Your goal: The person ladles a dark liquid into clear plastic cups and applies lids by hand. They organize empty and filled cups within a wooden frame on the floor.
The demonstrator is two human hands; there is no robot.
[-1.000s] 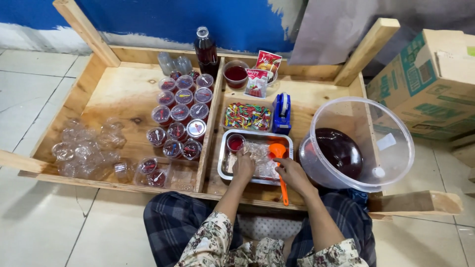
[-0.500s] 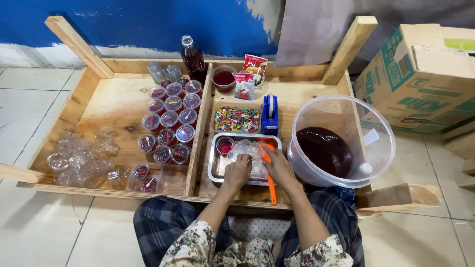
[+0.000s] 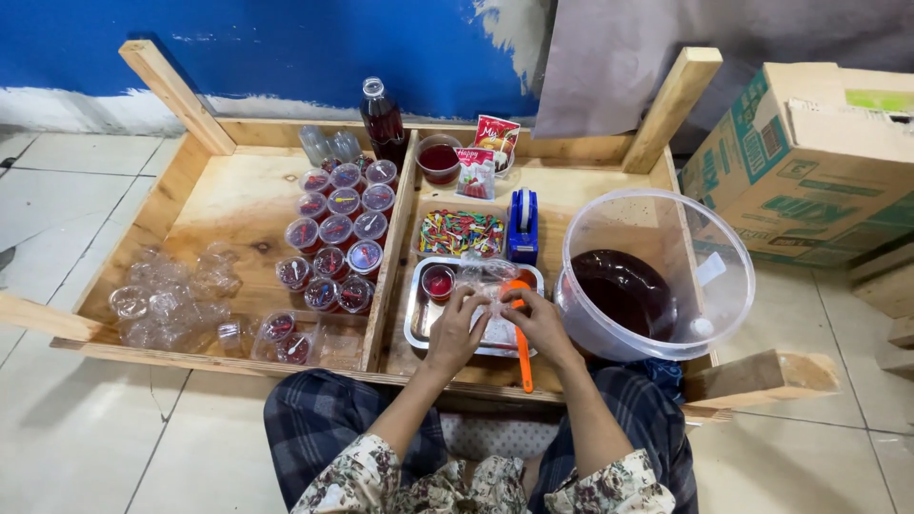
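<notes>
Left hand: your left hand is curled over the steel tray, fingertips pinched on a small clear cup or its film lid; the view is too small to tell which.
Right hand: your right hand meets the left over the same cup, fingers pressed together on it. The orange ladle lies just beside it, handle pointing back toward you; I cannot tell whether the palm touches it.
Cup: thin clear plastic, light, and it will likely buckle if you squeeze. Take it by the rim, not the wall.
Contents: a filled cup of red liquid stands in the tray's left part. Judge it sloshy and probably slick when wet, so keep such cups level.
Tray: stiff metal, shallow, resting flat on the wooden bench.
Tub: the big clear tub holds dark red liquid, just right of the tray, likely heavy.
Left bay: rows of lidded red cups stand close together beside the divider; empty cups lie heaped further left.
Far side: a dark bottle, a red bowl, sachets, a box of coloured spoons and a blue tape dispenser.
Room: tiled floor, blue wall behind, a cardboard box at your right.
</notes>
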